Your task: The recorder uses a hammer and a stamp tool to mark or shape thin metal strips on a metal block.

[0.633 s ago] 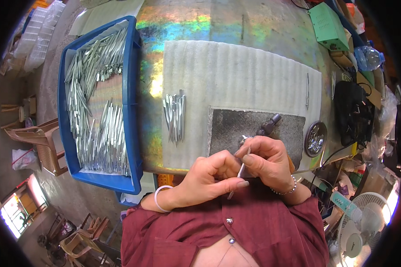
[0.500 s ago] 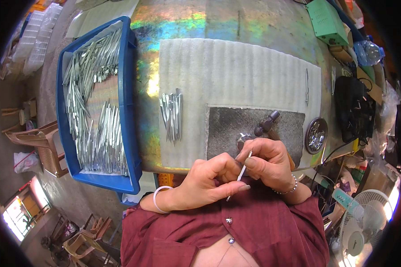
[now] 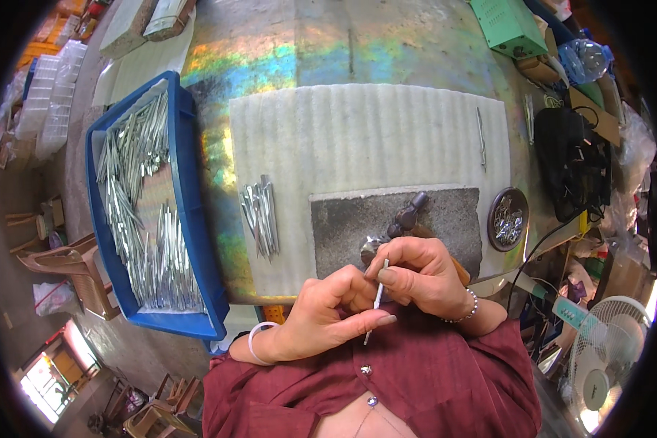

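Observation:
A thin silvery metal rod is pinched in both hands, slanting above the table's near edge. My left hand closes on its lower part, thumb along it. My right hand grips the upper part between thumb and fingers. Just beyond the hands, a hammer lies on a dark grey pad, its wooden handle partly behind my right hand. A shiny round metal piece sits beside it, partly covered by my fingers. To the left, a small bundle of similar metal pieces rests on a white foam sheet.
A blue bin full of slim metal pieces stands at the left. A round dark dish of small metal bits is at the right. One thin rod lies on the foam. Beyond are a green box, a black bag and a fan.
The view has shifted, so the table's things appear lower and more to the left. Both hands keep their grip on the rod, nearly unchanged.

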`<control>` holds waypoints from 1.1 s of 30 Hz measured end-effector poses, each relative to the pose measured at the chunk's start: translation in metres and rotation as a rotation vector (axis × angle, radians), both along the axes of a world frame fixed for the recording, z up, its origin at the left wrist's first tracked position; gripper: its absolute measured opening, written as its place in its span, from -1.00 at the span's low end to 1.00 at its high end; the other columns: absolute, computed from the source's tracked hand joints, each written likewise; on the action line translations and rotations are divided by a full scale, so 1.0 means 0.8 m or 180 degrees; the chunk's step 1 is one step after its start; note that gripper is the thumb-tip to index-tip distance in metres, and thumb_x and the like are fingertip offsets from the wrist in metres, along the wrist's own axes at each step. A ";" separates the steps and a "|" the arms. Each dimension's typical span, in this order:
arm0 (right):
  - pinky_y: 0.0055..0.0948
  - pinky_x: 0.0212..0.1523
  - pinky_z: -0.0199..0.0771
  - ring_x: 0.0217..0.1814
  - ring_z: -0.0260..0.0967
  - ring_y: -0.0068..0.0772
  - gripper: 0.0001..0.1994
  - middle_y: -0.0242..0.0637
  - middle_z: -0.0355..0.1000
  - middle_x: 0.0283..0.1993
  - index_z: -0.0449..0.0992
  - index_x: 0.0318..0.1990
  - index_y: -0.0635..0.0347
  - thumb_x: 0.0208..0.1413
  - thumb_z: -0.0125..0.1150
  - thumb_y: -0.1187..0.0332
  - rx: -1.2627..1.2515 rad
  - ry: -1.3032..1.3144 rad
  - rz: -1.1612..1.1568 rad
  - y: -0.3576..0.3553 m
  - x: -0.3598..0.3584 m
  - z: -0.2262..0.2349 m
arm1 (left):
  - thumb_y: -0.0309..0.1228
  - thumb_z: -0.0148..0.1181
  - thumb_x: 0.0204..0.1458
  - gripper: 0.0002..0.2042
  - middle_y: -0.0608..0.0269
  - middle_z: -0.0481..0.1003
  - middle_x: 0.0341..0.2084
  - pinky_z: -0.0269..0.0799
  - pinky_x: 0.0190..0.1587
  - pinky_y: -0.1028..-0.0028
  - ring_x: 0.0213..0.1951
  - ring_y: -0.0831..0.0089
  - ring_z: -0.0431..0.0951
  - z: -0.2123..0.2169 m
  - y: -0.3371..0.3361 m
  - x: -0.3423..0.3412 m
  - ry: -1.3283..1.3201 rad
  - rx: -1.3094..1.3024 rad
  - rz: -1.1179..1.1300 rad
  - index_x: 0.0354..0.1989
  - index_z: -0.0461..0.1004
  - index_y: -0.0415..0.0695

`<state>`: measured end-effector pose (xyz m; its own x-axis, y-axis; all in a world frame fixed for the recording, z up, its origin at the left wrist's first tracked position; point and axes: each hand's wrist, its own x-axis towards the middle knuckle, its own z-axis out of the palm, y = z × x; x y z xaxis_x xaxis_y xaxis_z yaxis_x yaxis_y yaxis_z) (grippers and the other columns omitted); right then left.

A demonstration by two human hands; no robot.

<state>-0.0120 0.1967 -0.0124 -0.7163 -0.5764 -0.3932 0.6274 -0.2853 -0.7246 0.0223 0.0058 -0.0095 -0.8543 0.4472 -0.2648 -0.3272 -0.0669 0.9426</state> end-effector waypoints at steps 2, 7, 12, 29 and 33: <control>-0.75 -0.54 0.20 -0.51 0.21 -0.79 -0.88 -0.48 0.38 -0.41 0.45 -0.21 0.30 0.16 0.12 0.45 -0.0086 -0.0139 -0.0027 0.002 -0.001 0.000 | -0.56 0.30 -0.05 -0.75 0.35 0.47 -0.60 0.37 -0.47 0.64 -0.50 0.70 0.46 0.003 -0.002 -0.003 -0.0150 -0.0066 -0.0237 -0.39 0.27 -0.22; -0.74 -0.44 0.33 -0.41 0.32 -0.74 -0.91 -0.44 0.40 -0.38 0.42 -0.25 0.30 0.14 0.14 0.47 0.0054 0.0070 -0.0187 -0.001 -0.001 -0.002 | -0.55 0.25 -0.01 -0.81 0.36 0.46 -0.61 0.34 -0.49 0.64 -0.52 0.70 0.46 -0.003 0.006 -0.005 -0.0272 -0.0016 -0.0172 -0.36 0.31 -0.22; -0.71 -0.43 0.38 -0.39 0.35 -0.73 -0.90 -0.40 0.41 -0.41 0.37 -0.34 0.29 0.12 0.17 0.49 0.0184 0.0143 -0.0236 -0.004 -0.005 0.002 | -0.55 0.15 0.07 -0.88 0.35 0.48 -0.60 0.35 -0.45 0.65 -0.50 0.69 0.48 -0.013 0.006 -0.004 -0.0392 0.0231 -0.0215 -0.28 0.33 -0.23; -0.71 -0.47 0.40 -0.42 0.37 -0.71 -0.88 -0.39 0.40 -0.44 0.34 -0.35 0.28 0.12 0.17 0.49 0.0155 0.0412 -0.0012 -0.010 -0.008 -0.003 | -0.55 0.08 0.10 -0.88 0.26 0.54 -0.52 0.40 -0.37 0.60 -0.44 0.62 0.52 -0.014 -0.001 -0.002 -0.0018 0.0298 -0.0185 -0.24 0.29 -0.24; -0.70 -0.39 0.28 -0.37 0.26 -0.73 -0.90 -0.39 0.33 -0.35 0.38 -0.34 0.26 0.09 0.19 0.51 0.0265 0.0388 0.0077 -0.013 -0.010 -0.002 | -0.55 0.13 0.07 -0.86 0.27 0.52 -0.57 0.39 -0.40 0.59 -0.50 0.62 0.50 -0.012 -0.005 -0.004 0.0033 0.0234 -0.0155 -0.28 0.27 -0.23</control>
